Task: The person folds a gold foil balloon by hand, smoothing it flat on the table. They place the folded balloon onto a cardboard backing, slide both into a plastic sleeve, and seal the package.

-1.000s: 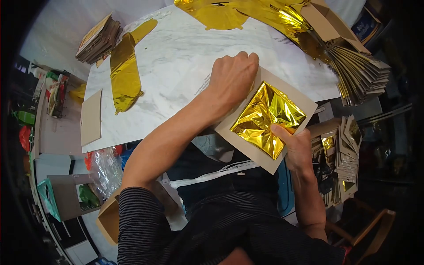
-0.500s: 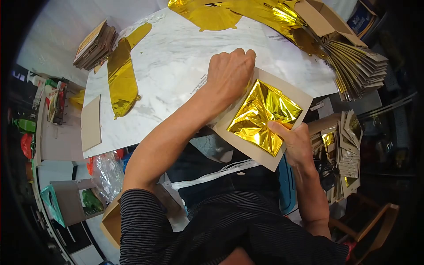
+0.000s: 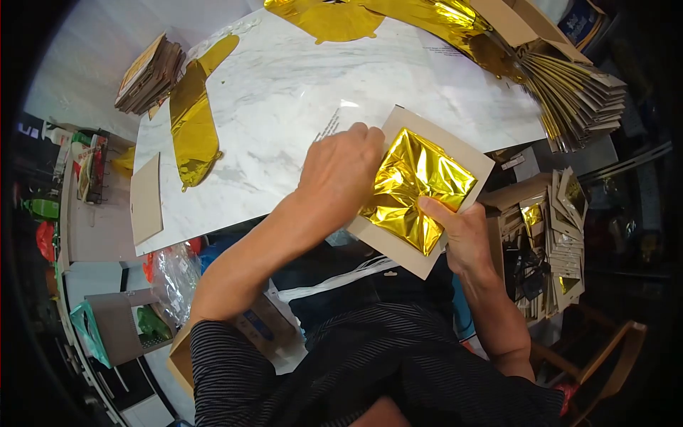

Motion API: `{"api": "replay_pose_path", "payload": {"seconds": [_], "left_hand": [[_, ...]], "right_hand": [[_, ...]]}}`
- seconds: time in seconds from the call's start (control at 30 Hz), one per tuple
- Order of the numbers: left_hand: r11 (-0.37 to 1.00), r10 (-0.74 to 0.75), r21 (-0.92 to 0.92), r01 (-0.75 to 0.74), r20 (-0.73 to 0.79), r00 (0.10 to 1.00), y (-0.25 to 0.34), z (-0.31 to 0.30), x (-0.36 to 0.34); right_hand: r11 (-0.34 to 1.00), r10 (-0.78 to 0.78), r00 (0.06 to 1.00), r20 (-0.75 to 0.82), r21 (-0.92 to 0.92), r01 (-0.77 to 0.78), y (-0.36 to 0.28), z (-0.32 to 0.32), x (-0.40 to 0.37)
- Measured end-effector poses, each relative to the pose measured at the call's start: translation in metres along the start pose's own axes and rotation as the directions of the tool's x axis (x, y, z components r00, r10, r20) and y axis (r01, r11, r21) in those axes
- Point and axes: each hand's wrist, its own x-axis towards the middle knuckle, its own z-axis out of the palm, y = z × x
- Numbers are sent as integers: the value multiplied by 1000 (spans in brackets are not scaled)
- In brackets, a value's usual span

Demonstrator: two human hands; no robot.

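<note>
A beige cardboard sheet with a folded gold foil balloon on it is tilted above my lap. My right hand grips its lower right edge, thumb pressed on the foil. My left hand is closed at the sheet's left edge. From its fingers a clear plastic bag with small printed text reaches onto the table; the fingertips are partly hidden. Another flat gold foil balloon lies on the left of the marble-patterned table.
More gold foil lies along the far edge. A fan of cardboard pieces juts from the right corner. A cardboard stack stands far left, above a single card. A box of packed cards sits at right.
My left hand has moved down and left along the sheet, and the clear bag's corner now shows beyond it. The sheet with the foil has shifted slightly left.
</note>
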Motion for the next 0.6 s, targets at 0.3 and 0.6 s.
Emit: {"api": "replay_pose_path", "payload": {"seconds": [0.3,0.6], "left_hand": [[983,103,151,-104,19,995,7,-8,-19],[988,60,138,-71,79,995,35,-10,-32]], "right_hand": [[1000,11,999,-42,18,-10,9,9,-12],[998,-29,1000,-9,57,30,15,23,-19]]}}
